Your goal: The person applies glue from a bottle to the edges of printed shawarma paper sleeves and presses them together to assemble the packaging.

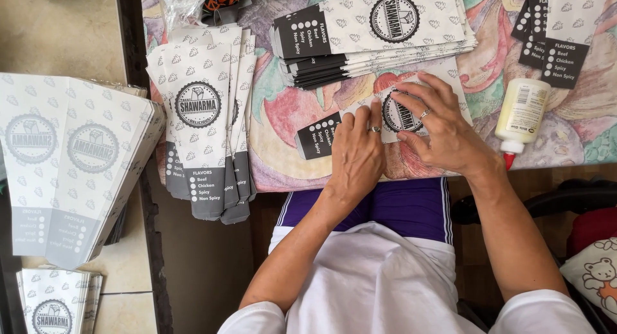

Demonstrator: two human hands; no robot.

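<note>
**Centrally placed: one paper sleeve under two hands**

Paper sleeve (pixel 360 118), mid-frame on the patterned cloth (pixel 283 109), long axis left to right. Left hand (pixel 357 155) flat on its middle, fingers extended. Right hand (pixel 437 125) spread, fingertips pressing its right part. Neither grips. Glue bottle (pixel 522 112) lies further right.

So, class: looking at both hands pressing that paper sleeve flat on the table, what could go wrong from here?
1. The glue bottle lies on its side near the table edge, by the right hand; an elbow nudge might roll it off or make it leak.
2. The paper sleeve under the left hand may crease or stick crooked if pressed unevenly.
3. The fanned stack of sleeves overhangs the table edge and could slide off.
</note>
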